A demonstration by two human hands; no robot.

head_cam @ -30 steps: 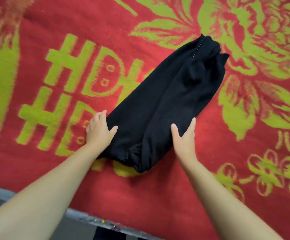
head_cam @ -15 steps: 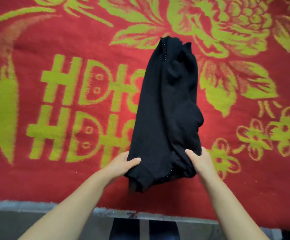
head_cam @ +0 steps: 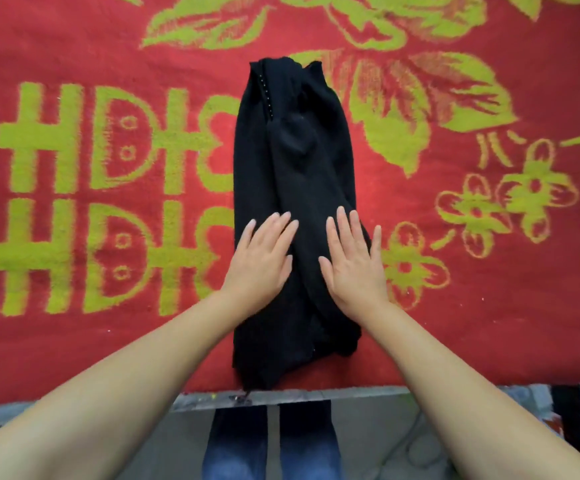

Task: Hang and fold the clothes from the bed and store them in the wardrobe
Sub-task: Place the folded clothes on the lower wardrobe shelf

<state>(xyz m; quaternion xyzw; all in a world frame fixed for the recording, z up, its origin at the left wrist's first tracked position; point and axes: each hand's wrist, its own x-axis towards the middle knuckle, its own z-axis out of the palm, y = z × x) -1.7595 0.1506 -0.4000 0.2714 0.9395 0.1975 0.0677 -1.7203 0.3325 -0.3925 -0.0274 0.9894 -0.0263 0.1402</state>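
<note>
Bright, even, diffuse light, colours saturated on the red blanket [head_cam: 454,323], almost no shadows around the black garment [head_cam: 292,209], its folds lost in darkness, slight softness throughout, wide-angle bowing toward the edges

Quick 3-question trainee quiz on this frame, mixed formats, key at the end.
1. True or false: both hands lie flat, palms down, on the black knitted garment.
2. The garment lies on a red blanket patterned in: A) blue B) yellow-green C) white?
3. Which end of the garment reaches the bed's edge, near or far?

Key:
1. True: left hand and right hand rest open on it, fingers spread.
2. B.
3. The near end.
</note>
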